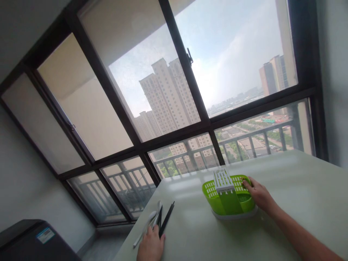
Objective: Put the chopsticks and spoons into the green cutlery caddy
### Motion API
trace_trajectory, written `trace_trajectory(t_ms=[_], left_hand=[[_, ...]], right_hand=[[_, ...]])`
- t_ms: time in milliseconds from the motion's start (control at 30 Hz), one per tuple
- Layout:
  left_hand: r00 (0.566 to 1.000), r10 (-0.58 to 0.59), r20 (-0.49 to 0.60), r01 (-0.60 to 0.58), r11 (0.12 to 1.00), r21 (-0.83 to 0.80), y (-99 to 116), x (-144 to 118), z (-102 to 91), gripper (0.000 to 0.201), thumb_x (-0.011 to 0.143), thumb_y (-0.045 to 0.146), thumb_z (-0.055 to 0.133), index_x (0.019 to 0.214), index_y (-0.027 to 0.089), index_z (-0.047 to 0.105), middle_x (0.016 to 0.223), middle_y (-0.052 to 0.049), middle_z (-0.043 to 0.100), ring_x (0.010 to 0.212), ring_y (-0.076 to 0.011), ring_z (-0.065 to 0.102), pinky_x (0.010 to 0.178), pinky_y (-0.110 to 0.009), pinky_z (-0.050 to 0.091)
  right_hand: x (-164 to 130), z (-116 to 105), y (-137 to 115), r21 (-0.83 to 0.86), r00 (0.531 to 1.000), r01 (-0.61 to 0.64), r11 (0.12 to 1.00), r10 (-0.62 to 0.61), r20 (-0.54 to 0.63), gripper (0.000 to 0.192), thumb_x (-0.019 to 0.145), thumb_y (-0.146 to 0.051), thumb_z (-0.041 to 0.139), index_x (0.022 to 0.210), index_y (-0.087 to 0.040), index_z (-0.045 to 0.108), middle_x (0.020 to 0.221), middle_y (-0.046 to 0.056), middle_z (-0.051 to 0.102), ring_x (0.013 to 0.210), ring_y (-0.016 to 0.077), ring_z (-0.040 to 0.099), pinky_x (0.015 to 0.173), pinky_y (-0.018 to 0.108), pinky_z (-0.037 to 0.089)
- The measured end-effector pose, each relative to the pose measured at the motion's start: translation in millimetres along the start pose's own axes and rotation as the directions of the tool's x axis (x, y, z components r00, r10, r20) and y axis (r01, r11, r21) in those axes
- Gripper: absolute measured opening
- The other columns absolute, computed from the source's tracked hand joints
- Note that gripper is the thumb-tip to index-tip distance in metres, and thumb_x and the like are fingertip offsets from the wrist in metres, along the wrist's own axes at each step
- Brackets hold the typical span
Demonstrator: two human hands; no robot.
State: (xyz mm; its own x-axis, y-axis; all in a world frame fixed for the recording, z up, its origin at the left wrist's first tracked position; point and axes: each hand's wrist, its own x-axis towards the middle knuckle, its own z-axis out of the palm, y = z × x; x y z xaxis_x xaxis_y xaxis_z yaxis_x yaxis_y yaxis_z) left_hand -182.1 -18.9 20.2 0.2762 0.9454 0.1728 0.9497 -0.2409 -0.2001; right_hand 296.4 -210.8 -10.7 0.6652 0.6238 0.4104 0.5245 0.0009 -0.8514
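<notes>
Two pale spoons (149,220) and some dark chopsticks (166,219) lie side by side near the table's left edge. Over their near ends rests my left hand (151,243), thumb and fingers apart, touching the cutlery; its fingertips are partly hidden. My right hand (259,194) grips the right rim of a green cutlery basket (230,203). The basket has slotted walls and stands upright on a white base on the table. A white slotted piece (223,181) sticks up from its front panel.
The pale glossy table (288,181) reaches to a large dark-framed window (174,134). Its left edge drops to the floor. A dark appliance (32,241) with a label stands at the lower left.
</notes>
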Motion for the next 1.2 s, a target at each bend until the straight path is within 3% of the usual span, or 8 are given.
trace_trajectory(t_ms=[133,300,500,567,667,767,967,1200], left_hand=[[0.991,0.129,0.024,-0.123,0.977,-0.175,40,-25,-20.7,0.062,0.088,0.037,0.055,0.147,0.020,0.050,0.143,-0.015,0.058,0.132,-0.0347,0.054,0.108,-0.043,0.043],[0.915,0.383,-0.130,-0.383,0.718,-0.581,117,-50,-60.9,0.087,0.089,0.049,0.058,0.162,0.023,0.019,0.165,-0.008,0.034,0.153,-0.0276,0.028,0.124,-0.038,0.026],[0.845,0.302,-0.440,-0.534,0.516,-0.670,191,-51,-116.3,0.098,0.080,0.051,0.074,0.160,0.029,0.022,0.152,-0.012,0.047,0.139,-0.0338,0.045,0.118,-0.046,0.036],[0.845,0.277,-0.458,-0.534,0.499,-0.683,209,-51,-127.8,0.105,0.077,0.053,0.078,0.161,0.029,0.019,0.144,-0.013,0.053,0.131,-0.0334,0.052,0.112,-0.043,0.041],[0.867,0.207,-0.454,-0.484,0.572,-0.662,229,-49,-136.0,0.109,0.073,0.052,0.082,0.160,0.027,0.021,0.132,-0.015,0.057,0.119,-0.0350,0.056,0.104,-0.044,0.042],[0.885,0.131,-0.448,-0.415,0.660,-0.627,237,-38,-136.8,0.103,0.075,0.046,0.081,0.159,0.023,0.025,0.123,-0.015,0.059,0.110,-0.0340,0.058,0.098,-0.044,0.043],[0.893,0.070,-0.445,-0.375,0.662,-0.649,226,21,-128.9,0.092,0.079,0.025,0.073,0.157,0.028,0.024,0.119,-0.007,0.060,0.106,-0.0231,0.061,0.093,-0.032,0.047],[0.877,-0.087,-0.472,-0.265,0.732,-0.627,156,137,-118.6,0.084,0.082,0.025,0.070,0.155,0.021,0.029,0.119,-0.011,0.064,0.103,-0.0236,0.065,0.087,-0.033,0.052]], right_hand=[[-2,2,-2,0.004,1.000,-0.004,1.000,0.004,-0.004,0.051,0.094,-0.063,0.043,0.114,-0.025,0.069,0.105,0.007,0.076,0.095,0.0285,0.069,0.079,0.033,0.052],[-5,6,-10,-0.026,0.998,0.063,0.998,-0.063,-0.017,0.053,0.096,-0.065,0.040,0.106,-0.023,0.070,0.103,0.009,0.074,0.097,0.0276,0.067,0.087,0.035,0.051],[-6,4,-16,-0.075,0.992,0.124,0.989,-0.122,0.035,0.055,0.095,-0.069,0.040,0.094,-0.023,0.071,0.090,0.007,0.069,0.091,0.0261,0.064,0.084,0.036,0.052],[-7,5,-17,0.005,0.989,0.110,0.994,-0.110,0.096,0.056,0.095,-0.068,0.040,0.105,-0.023,0.071,0.092,0.007,0.069,0.086,0.0246,0.064,0.078,0.035,0.054],[-9,8,-18,0.190,0.969,0.012,0.982,-0.058,0.239,0.066,0.095,-0.068,0.042,0.137,-0.021,0.059,0.084,0.004,0.067,0.072,0.0212,0.063,0.061,0.031,0.054],[-13,13,-18,0.294,0.946,-0.063,0.954,-0.036,0.321,0.076,0.094,-0.069,0.044,0.150,-0.018,0.046,0.072,-0.001,0.061,0.065,0.0197,0.062,0.054,0.030,0.053],[-14,16,-15,0.196,0.972,-0.021,0.980,-0.025,0.233,0.070,0.093,-0.069,0.045,0.143,-0.020,0.051,0.082,0.001,0.063,0.059,0.0167,0.061,0.052,0.029,0.051],[-12,16,-7,0.037,0.981,0.072,0.997,-0.078,0.177,0.059,0.097,-0.063,0.043,0.137,-0.022,0.054,0.079,-0.001,0.060,0.066,0.0174,0.061,0.064,0.029,0.049]])
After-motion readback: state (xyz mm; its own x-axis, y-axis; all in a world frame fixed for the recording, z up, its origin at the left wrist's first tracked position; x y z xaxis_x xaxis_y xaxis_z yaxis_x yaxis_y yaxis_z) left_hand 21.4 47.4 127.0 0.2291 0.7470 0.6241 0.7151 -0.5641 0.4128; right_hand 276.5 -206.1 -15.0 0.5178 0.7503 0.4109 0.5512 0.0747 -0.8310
